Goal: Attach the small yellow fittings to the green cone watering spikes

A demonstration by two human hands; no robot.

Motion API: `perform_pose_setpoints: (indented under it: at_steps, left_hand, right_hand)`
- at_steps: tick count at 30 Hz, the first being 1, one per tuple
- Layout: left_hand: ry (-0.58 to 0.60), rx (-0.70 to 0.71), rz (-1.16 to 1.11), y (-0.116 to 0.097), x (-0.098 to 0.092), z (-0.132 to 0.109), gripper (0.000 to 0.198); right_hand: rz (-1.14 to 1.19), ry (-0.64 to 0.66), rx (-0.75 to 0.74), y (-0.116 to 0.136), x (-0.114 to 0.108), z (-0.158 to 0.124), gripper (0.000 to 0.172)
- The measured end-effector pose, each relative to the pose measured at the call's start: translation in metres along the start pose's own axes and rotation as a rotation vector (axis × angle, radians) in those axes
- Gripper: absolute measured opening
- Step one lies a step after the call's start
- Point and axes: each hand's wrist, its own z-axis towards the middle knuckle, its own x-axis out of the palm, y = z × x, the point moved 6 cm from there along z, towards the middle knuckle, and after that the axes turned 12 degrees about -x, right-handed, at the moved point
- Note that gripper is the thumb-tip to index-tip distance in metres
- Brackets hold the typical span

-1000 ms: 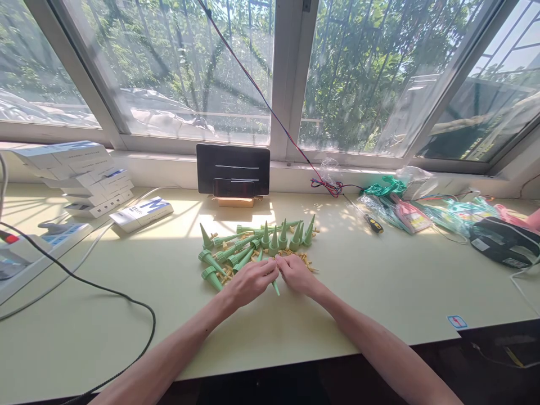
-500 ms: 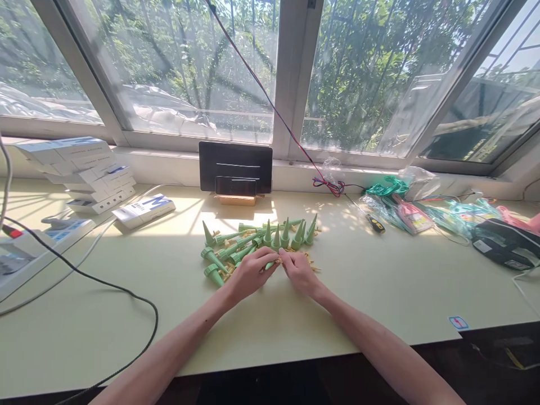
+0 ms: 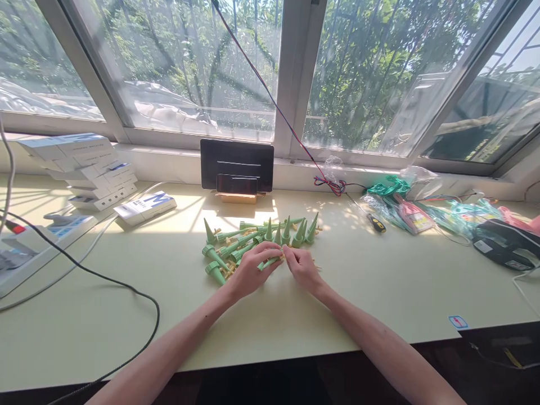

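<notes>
My left hand (image 3: 250, 269) is closed around a green plant watering spike (image 3: 269, 262), whose one end shows between the fingers. Fingertips of my right hand (image 3: 302, 269) pinch at a small yellow part (image 3: 282, 257) at the spike's other end; the fingers hide most of it. Just beyond both hands lies a pile of green watering spikes (image 3: 243, 241), several on their sides. A few more stand point up, among them an upright spike (image 3: 311, 229) at the right. Small yellow valve pieces (image 3: 230, 271) are scattered among them.
Behind the pile stand a tablet (image 3: 237, 160) and a phone on a wooden stand (image 3: 238, 198). White boxes (image 3: 95, 169), a power strip (image 3: 46, 256) and a black cable (image 3: 122, 289) are at left. Plastic bags (image 3: 415, 214) and a black pouch (image 3: 504, 244) lie at right.
The left hand has tilted a little, so more of the green spike shows between its fingers. Both hands stay together in front of the pile. The view has shifted slightly.
</notes>
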Motion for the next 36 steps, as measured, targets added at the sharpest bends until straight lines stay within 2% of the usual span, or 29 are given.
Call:
perform_pose_setpoints:
  at_steps: [11,20,28,33,36]
  left_hand:
    - [-0.031,-0.029,-0.096,0.0,-0.003,0.002,0.012]
    - [-0.027,-0.106,-0.152,0.004,-0.004,0.003,0.011]
    - [-0.042,-0.337,-0.348,0.013,-0.004,0.003,0.017]
    - [-0.038,-0.543,-0.461,0.029,-0.002,0.0,0.025]
    - [-0.043,-0.559,-0.524,0.034,-0.002,-0.001,0.024]
  right_hand:
    - [0.015,-0.017,-0.078,0.001,-0.001,0.0,0.051]
    - [0.08,-0.064,-0.061,-0.002,-0.003,-0.002,0.054]
    - [0.014,-0.179,-0.046,0.003,-0.015,-0.003,0.033]
    - [-0.016,-0.176,-0.098,0.013,-0.017,-0.001,0.023]
    - [-0.053,-0.144,-0.161,0.019,-0.015,0.0,0.02]
